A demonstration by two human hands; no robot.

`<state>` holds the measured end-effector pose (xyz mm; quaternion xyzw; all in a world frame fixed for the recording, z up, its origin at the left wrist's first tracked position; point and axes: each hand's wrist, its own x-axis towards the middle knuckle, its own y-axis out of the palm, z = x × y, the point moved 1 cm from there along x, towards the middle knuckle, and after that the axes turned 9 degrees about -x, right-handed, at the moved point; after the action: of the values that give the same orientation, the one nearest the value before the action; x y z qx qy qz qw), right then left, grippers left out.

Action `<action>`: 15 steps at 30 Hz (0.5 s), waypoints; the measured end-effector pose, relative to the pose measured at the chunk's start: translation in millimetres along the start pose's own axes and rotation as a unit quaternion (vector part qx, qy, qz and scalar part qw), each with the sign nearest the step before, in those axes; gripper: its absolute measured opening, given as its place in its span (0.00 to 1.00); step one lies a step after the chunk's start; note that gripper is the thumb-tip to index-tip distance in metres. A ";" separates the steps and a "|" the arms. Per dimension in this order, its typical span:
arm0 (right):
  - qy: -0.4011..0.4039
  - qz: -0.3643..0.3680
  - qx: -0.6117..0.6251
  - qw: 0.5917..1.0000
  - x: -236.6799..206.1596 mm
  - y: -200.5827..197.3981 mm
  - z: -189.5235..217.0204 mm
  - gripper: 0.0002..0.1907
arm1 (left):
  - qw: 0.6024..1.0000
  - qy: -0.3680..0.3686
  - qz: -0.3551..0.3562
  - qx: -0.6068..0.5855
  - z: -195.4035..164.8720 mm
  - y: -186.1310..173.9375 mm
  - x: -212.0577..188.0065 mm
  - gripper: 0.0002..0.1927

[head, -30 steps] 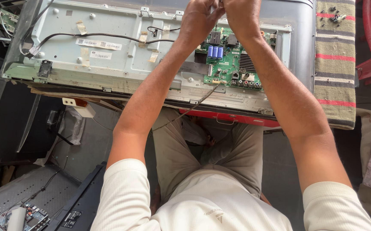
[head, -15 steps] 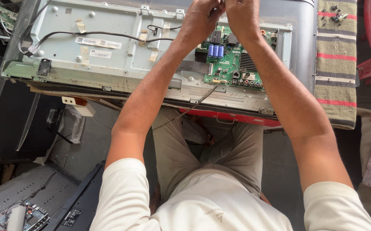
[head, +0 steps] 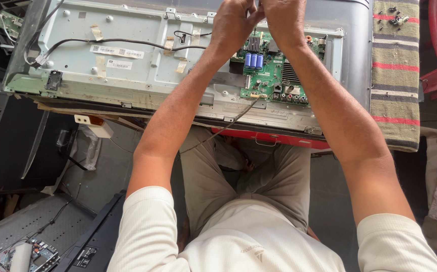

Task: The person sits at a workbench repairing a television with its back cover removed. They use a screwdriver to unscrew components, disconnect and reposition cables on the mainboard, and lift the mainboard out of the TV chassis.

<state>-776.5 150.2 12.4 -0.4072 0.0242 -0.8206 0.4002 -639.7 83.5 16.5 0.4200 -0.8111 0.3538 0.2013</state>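
Your left hand (head: 234,22) and right hand (head: 283,17) are pressed together at the top edge of frame, fingers curled, directly above the green circuit board (head: 274,75). Can't tell whether they pinch anything; fingertips are cut off by the frame.

Board sits on the right part of the grey sheet-metal back panel (head: 138,70) of a flat screen lying face down across your lap. On the board: a cluster of blue cylindrical capacitors (head: 253,60) and a finned black heatsink (head: 254,43).

Two white rectangular stickers (head: 113,50) sit left of centre on the panel, under a black cable (head: 127,43) held by beige tape strips (head: 96,32). Striped woven cloth (head: 394,75), coarse, red and grey bands, lies right of the panel, small dark screws (head: 395,19) on top.
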 end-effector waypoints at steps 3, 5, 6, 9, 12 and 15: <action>0.055 -0.009 0.056 0.997 0.0 1.9 -1.9 0.12 | 0.999 0.008 -0.011 -0.035 -0.9 -0.8 1.4 0.07; 0.054 0.008 0.101 0.993 -0.7 2.9 1.1 0.12 | 0.998 0.038 -0.021 -0.047 -2.0 -2.7 -0.4 0.07; 0.053 0.017 0.123 0.991 -0.2 3.9 3.2 0.13 | 0.997 0.063 -0.026 -0.039 -3.1 -3.9 -0.7 0.06; 0.044 0.002 0.109 0.993 -1.2 4.7 8.3 0.12 | 1.000 -0.002 -0.004 0.011 -3.7 -6.8 -0.9 0.09; 0.079 0.021 0.178 0.981 -1.1 5.7 8.3 0.09 | 0.999 -0.043 -0.001 -0.003 -4.2 -7.3 1.2 0.10; 0.010 -0.002 0.014 1.000 -1.2 4.8 7.4 0.14 | 1.000 0.010 -0.001 -0.024 -3.6 -7.8 0.1 0.08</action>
<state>-767.9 149.9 14.8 -0.3934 0.0156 -0.8259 0.4037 -633.2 83.0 22.1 0.4123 -0.8172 0.3377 0.2195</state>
